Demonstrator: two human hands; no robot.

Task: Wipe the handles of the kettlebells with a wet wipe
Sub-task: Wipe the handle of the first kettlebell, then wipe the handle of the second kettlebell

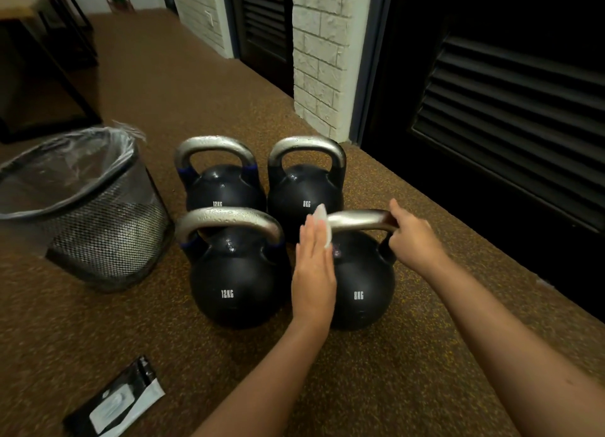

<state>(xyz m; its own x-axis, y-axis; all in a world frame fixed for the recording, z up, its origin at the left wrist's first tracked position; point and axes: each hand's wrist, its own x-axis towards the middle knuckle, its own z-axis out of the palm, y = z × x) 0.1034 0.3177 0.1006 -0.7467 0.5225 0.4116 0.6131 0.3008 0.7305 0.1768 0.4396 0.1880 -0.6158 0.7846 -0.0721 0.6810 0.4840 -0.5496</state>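
Several black kettlebells with bare steel handles stand close together on the floor. The near right one is marked 8KG (360, 282). My right hand (411, 236) grips the right end of its handle (357, 220). My left hand (312, 266) presses a white wet wipe (322, 222) against the left end of that handle, fingers straight. The near left kettlebell is marked 12KG (235, 282), and its handle glistens with droplets. Behind stand another 12KG (222, 187) and another 8KG (304, 187).
A black mesh waste bin (98, 227) with a clear liner stands to the left of the kettlebells. A dark wipes packet (114, 404) lies on the brown speckled floor at the near left. Dark louvred doors (507, 109) and a white brick pillar (320, 60) stand behind.
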